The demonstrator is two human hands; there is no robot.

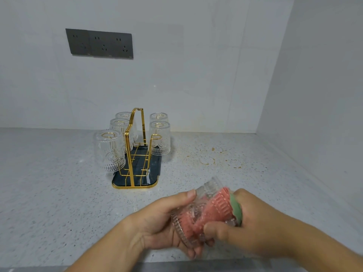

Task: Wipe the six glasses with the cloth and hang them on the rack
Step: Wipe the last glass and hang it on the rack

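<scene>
Wiping the sixth glass (210, 186), held low over the counter (59, 193), in front of the rack (137, 146). Left hand (157, 220) curls round its wall. Right hand (253, 218) grips the cloth (214, 209), stuffed inside it. Five glasses (110, 152) hang mouth-down on the rack; near right peg bare. Left to do, I judge: finish wiping, hang this one.

Soft, even, dim-cool light; faint shadows; hands (198, 218) slightly motion-blurred; wide-angle edges bend
</scene>
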